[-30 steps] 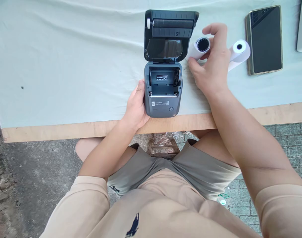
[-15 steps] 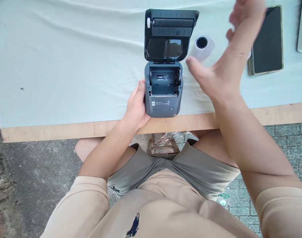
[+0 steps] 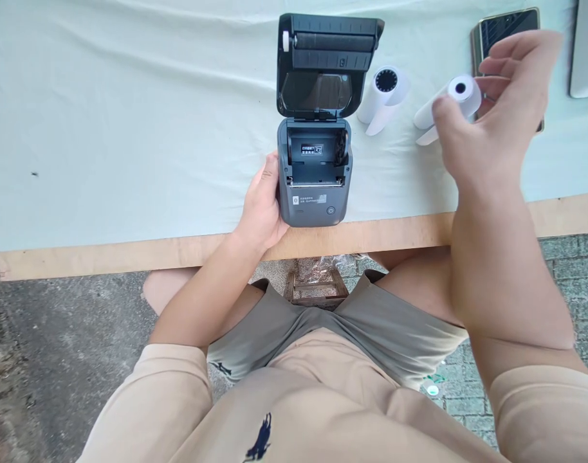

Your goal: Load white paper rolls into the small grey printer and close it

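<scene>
Printer (image 3: 313, 202), its lid (image 3: 325, 67) raised and its bay (image 3: 318, 172) uncovered, was at the table's (image 3: 105, 260) edge just right of the left grip (image 3: 264, 209), which clasped its side, thumb along the casing and other fingers mostly hidden. Well off to the right, the right grip (image 3: 499, 125) was spread, thumb and fingers apart about a white roll (image 3: 470, 92); whether they touched it I could not tell. Left of that grip, between it and the printer, was a black-cored roll (image 3: 374, 104), while a phone (image 3: 511, 24) lay partly hidden beyond its fingers
</scene>
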The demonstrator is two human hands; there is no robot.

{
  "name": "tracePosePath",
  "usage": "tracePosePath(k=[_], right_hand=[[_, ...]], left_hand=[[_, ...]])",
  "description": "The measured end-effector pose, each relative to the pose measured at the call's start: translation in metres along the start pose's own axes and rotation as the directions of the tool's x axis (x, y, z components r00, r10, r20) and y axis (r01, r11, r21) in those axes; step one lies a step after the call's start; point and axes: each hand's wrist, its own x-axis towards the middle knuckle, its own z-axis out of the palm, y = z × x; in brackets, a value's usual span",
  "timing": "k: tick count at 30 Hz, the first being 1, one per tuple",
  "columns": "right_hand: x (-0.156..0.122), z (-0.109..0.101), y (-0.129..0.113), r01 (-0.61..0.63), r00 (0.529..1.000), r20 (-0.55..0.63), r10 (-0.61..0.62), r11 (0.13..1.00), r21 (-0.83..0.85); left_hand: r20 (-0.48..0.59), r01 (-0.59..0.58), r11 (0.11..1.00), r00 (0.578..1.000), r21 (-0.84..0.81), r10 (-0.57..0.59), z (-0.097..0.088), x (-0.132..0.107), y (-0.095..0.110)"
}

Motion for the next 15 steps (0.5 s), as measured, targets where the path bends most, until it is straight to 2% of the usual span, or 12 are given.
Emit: tracePosePath(k=[5,7,10,12,15], right_hand=[[0.013,0.019,0.003,-0.220,0.975,-0.007,0.223,0.954,-0.203],[0.015,0.022,0.004,-0.234,0.969,0.024,0.245,0.946,-0.223],[0.013,0.019,0.010,-0.187,0.980,0.036,0.198,0.961,-0.203],[0.012,0.014,0.014,-0.131,0.991,-0.010,0.131,0.980,-0.149],[0.012,0.002,0.010,0.106,0.986,-0.131,-0.101,0.994,0.028]], left_hand=[[-0.033,0.017,1.000,0.999,-0.001,-0.017,0.001,-0.001,0.000],[-0.029,0.032,0.999,0.999,-0.006,-0.032,0.002,-0.001,0.001],[-0.035,0.035,0.999,0.999,0.012,-0.035,0.003,-0.001,0.002],[-0.038,0.036,0.999,0.999,0.027,-0.035,0.003,-0.001,0.003],[-0.037,0.037,0.999,0.999,0.025,-0.036,0.003,-0.001,0.003]])
